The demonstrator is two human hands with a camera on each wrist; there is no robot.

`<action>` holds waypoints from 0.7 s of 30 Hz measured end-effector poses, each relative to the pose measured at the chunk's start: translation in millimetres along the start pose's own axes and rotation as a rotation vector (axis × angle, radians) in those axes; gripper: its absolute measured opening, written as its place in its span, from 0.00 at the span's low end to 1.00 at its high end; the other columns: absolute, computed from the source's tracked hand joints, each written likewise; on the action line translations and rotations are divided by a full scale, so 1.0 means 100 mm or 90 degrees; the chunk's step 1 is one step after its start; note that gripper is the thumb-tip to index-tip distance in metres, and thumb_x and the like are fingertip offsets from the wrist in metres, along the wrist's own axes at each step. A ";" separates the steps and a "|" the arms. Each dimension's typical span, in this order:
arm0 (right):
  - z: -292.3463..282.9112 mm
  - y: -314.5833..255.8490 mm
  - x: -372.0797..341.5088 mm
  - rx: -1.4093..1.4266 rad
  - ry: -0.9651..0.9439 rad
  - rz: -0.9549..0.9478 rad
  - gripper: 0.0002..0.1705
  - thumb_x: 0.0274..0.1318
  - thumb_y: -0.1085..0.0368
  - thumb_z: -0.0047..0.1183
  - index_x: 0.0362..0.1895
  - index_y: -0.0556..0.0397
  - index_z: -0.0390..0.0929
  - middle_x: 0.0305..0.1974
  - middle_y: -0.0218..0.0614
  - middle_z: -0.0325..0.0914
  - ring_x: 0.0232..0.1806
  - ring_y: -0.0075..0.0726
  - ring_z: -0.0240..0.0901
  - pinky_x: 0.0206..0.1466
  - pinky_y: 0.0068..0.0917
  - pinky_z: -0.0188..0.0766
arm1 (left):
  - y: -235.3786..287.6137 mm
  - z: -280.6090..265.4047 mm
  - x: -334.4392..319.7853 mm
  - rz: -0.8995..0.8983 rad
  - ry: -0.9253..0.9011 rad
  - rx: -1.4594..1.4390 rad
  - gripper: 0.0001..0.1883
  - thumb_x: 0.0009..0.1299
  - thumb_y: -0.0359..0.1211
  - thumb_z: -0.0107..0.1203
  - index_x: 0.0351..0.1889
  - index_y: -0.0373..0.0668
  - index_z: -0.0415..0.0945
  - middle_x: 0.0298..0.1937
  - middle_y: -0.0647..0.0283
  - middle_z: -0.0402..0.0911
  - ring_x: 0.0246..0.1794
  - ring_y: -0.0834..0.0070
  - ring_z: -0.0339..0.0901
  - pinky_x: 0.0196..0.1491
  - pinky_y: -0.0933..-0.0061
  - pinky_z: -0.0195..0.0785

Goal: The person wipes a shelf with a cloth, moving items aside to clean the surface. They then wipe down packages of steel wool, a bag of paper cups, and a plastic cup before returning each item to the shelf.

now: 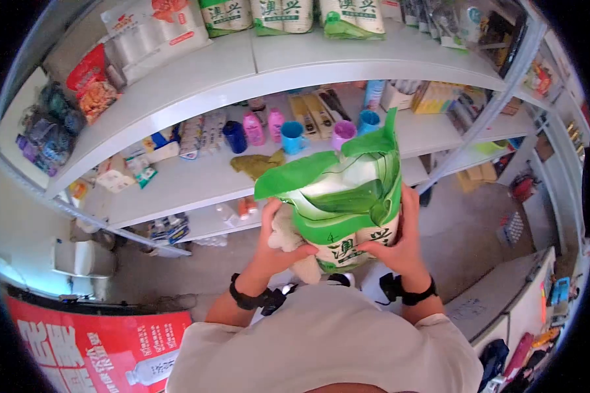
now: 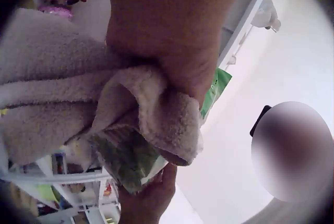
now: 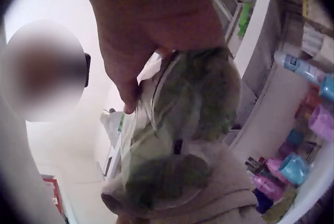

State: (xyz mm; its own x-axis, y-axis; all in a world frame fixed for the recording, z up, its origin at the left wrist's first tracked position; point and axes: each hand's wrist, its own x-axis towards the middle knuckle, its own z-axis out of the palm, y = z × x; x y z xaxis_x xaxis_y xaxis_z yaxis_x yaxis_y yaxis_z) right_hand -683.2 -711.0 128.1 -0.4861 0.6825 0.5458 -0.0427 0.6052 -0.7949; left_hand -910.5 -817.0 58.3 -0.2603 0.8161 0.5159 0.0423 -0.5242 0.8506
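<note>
Both hands hold a green-and-white plastic pack of paper rolls point(image 1: 337, 223) in front of the chest, its green top wrapping loose and flared. On its left side, the left hand point(image 1: 273, 255) grips it with the thumb on the front. A beige towel point(image 1: 284, 232) is bunched in that same hand against the pack; in the left wrist view the towel point(image 2: 52, 73) hangs in thick folds and hides most of the fingers. The right hand point(image 1: 403, 242) clasps the opposite side, thumb on the printed front. The right wrist view shows the pack's rounded end point(image 3: 198, 93) below that hand.
Ahead stands a grey metal shelf point(image 1: 242, 72) with similar roll packs point(image 1: 282, 14) on top. On the level below are blue mugs point(image 1: 292, 136), a purple mug point(image 1: 343, 133), pink bottles point(image 1: 254, 128) and a crumpled olive cloth point(image 1: 257, 165). A red poster point(image 1: 111, 340) lies behind left.
</note>
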 end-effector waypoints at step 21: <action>0.68 0.47 0.33 0.175 -0.158 -0.124 0.59 0.38 0.67 0.73 0.69 0.57 0.44 0.63 0.51 0.58 0.63 0.44 0.62 0.63 0.41 0.63 | 0.42 0.11 -0.30 0.117 0.258 0.606 0.35 0.56 0.32 0.67 0.63 0.40 0.66 0.62 0.50 0.65 0.64 0.54 0.60 0.65 0.52 0.52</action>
State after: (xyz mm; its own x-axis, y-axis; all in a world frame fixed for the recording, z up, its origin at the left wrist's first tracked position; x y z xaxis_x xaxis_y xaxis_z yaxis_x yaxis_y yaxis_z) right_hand -760.7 -688.1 90.3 -0.6399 0.4268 0.6390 -0.3696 0.5581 -0.7429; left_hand -890.0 -860.5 80.2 -0.4684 0.5091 0.7221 0.8091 -0.0813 0.5821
